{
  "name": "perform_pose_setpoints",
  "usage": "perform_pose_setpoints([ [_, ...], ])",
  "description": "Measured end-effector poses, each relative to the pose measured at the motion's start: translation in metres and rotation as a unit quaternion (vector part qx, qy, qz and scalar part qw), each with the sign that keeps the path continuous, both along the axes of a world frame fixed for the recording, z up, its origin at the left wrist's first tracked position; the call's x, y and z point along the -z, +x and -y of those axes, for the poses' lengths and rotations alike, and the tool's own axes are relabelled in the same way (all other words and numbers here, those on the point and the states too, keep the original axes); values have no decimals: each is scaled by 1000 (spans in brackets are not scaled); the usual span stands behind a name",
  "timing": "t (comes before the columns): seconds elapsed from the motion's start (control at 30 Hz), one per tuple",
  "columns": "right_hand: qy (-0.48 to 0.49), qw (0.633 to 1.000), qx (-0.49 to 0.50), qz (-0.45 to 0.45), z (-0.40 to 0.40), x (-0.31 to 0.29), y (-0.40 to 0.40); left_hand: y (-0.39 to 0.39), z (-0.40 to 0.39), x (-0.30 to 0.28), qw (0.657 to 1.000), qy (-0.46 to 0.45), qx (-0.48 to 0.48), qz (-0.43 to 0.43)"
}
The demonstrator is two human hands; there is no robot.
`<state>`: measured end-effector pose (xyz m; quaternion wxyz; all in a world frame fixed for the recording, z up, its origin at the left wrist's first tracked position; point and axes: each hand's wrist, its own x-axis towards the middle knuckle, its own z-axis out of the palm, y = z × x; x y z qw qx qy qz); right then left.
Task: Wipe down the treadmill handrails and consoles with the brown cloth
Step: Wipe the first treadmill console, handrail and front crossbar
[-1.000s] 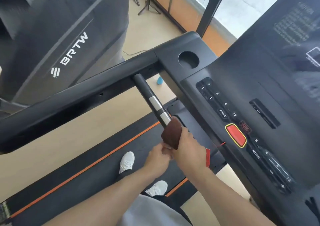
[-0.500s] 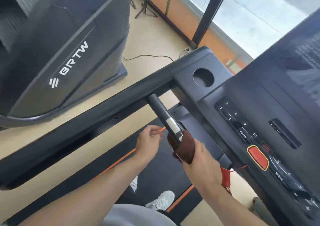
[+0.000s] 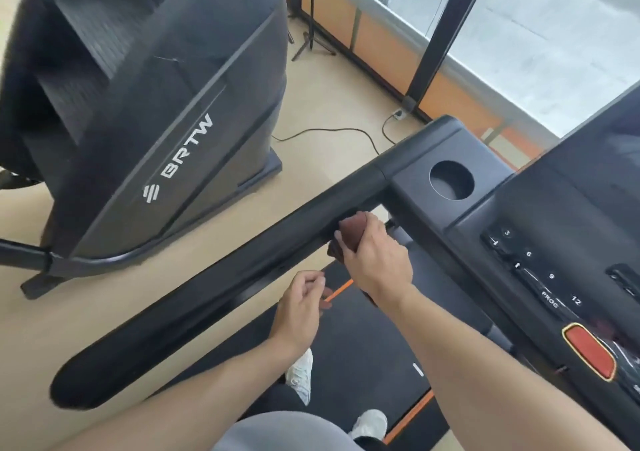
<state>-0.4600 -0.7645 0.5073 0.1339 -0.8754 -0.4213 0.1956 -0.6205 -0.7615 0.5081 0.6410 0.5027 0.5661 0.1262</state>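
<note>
Two hands work here: our right hand (image 3: 375, 260) grips the brown cloth (image 3: 351, 237) against the handrail (image 3: 214, 288). Our left hand (image 3: 301, 308) hovers nearer, loosely curled, holding nothing.

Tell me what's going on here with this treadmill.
A person stands on the treadmill, cleaning it. Their right hand grips a brown cloth against the inner grip bar where it meets the long black handrail, beside the console. The left hand hovers just below, loosely curled, holding nothing. A red stop button sits on the console. Another black machine stands to the left.
</note>
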Motion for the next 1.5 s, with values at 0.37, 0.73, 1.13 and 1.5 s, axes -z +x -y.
perform_pose_setpoints([
  [0.37, -128, 952, 75, -269, 85, -23, 56, 11, 65, 6, 997, -14, 71, -20],
  [0.73, -7, 997, 68, 31, 249, 8, 26, 66, 196, -6, 996, -34, 85, -2],
  [1.13, 368, 578, 450, -573, 363, -104, -8, 75, 273, -76, 954, 132, 252, 97],
  [1.5, 122, 953, 268, -66, 408, -70, -9, 61, 283, -52, 904, 20, 409, 119],
])
